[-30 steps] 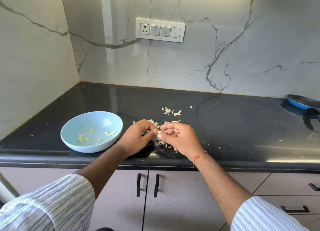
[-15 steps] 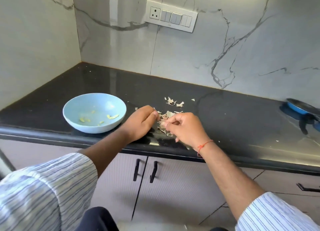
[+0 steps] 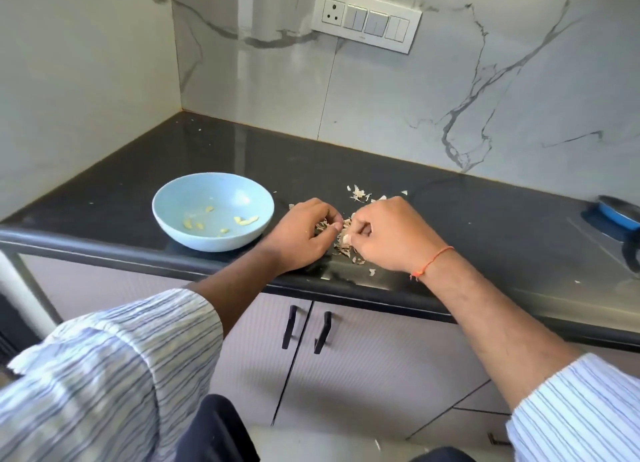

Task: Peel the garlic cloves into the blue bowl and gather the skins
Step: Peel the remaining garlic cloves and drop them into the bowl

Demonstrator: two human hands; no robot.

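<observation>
Your pale blue round bowl (image 3: 213, 212) holds several peeled cloves; both curled hands, left (image 3: 304, 235) and right (image 3: 391, 235), pinch papery skins (image 3: 341, 245), ungathered.

Pale blue bowl (image 3: 180, 216) holding yellowish peeled cloves (image 3: 246, 220); glossy black bench (image 3: 485, 219); beige-white skins (image 3: 358, 194); white wall (image 3: 450, 91) with grey marble veining; white switch plate (image 3: 366, 18); white sleeves (image 3: 114, 368) with thin blue stripes; orange wrist thread (image 3: 433, 260).
</observation>
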